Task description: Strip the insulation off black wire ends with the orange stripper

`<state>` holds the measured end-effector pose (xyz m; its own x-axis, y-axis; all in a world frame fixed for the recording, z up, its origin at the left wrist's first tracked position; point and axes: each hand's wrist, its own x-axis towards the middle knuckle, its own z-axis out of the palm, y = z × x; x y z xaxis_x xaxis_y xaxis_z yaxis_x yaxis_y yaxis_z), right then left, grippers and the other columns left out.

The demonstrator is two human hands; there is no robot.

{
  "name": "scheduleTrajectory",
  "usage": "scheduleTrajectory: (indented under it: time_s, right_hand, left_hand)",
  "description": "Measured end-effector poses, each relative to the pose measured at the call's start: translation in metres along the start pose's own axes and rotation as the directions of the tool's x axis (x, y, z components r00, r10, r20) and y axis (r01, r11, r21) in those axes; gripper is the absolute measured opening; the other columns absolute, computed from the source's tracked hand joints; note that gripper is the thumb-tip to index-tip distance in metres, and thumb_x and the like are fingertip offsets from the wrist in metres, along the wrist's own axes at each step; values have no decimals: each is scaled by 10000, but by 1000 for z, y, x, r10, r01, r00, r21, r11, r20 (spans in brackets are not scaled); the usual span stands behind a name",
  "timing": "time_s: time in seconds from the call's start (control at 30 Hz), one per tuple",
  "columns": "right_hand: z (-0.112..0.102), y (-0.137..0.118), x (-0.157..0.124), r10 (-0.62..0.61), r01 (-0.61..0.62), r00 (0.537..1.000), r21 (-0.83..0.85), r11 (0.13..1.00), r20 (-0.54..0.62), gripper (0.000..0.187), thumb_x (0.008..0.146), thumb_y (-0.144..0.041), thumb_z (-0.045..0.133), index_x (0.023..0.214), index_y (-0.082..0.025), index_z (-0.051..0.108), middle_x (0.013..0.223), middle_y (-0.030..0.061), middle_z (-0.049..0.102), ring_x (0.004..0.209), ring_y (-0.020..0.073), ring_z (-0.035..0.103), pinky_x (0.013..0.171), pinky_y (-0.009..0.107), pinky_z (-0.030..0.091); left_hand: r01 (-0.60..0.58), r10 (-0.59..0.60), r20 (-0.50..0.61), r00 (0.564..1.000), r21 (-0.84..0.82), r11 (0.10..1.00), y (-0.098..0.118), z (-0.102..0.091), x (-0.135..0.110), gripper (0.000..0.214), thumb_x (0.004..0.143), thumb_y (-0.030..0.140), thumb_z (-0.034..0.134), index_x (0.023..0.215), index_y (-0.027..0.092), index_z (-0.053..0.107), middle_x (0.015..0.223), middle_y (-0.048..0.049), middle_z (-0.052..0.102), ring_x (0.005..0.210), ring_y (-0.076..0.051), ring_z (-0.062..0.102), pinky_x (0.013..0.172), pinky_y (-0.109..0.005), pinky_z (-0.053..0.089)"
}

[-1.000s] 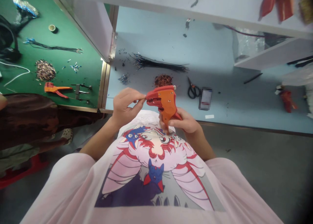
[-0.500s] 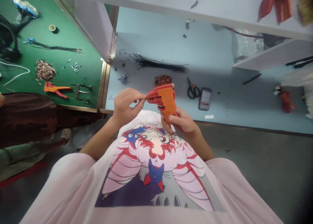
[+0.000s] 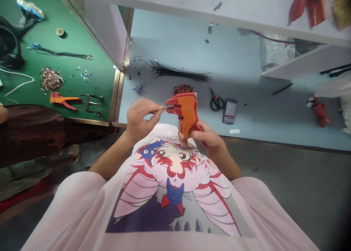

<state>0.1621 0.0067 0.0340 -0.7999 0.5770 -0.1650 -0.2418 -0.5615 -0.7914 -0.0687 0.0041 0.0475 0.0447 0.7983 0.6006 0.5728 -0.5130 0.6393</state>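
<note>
My left hand [image 3: 143,117] pinches a thin dark wire [image 3: 164,109] between thumb and fingertips. The wire's end reaches the jaws of an orange and red wire stripper [image 3: 187,110]. Wrapped round the stripper's handles is my right hand [image 3: 204,133], which holds the tool upright with its head turned left and its jaws apart. Just behind the tool lies a heap of small copper-coloured scraps [image 3: 182,88], partly hidden by it. Farther back is a bundle of black wires [image 3: 181,72]. A small pile of blue-tipped pieces [image 3: 139,89] lies beyond my left hand.
Black scissors [image 3: 216,101] and a phone-like object [image 3: 230,111] lie right of the stripper. A partition [image 3: 101,27] divides the blue table from a green one at left, which holds another wire stripper [image 3: 64,99]. A shelf edge [image 3: 175,6] crosses the top.
The stripper's jaws have opened and its handles have spread in my right hand. The tool has tilted slightly. My left hand has shifted a little left, and more wire shows.
</note>
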Motion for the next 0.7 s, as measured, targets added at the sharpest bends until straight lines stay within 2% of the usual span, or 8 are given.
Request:
scheduleTrajectory:
  time_s: [0.27, 0.53, 0.7]
  right_hand:
    - [3, -1, -2, 47, -47, 999, -2, 999, -14, 347, 798, -356, 672, 1019, -129, 530, 792, 42, 599, 607, 127, 601, 489, 235, 497]
    - [5, -2, -2, 56, -56, 998, -19, 998, -19, 314, 811, -353, 659, 984, -125, 528, 767, 40, 595, 590, 126, 599, 484, 232, 481]
    - [6, -4, -2, 55, -56, 998, -27, 998, -20, 324, 820, -364, 650, 997, -125, 521, 747, 33, 598, 589, 126, 596, 477, 233, 478]
  left_hand:
    - [5, -5, -41, 999, 12, 1000, 0, 2, -1, 57, 795, 155, 629, 805, 212, 632, 716, 13, 676, 674, -104, 595, 643, -251, 475]
    - [-47, 48, -3, 999, 81, 996, -2, 3, -1, 47, 810, 173, 612, 777, 208, 614, 705, 2, 676, 680, -116, 604, 643, -264, 479]
    - [-90, 90, -1, 996, 65, 994, -2, 3, -1, 81, 787, 121, 612, 804, 200, 616, 722, -3, 677, 687, -114, 605, 642, -250, 485]
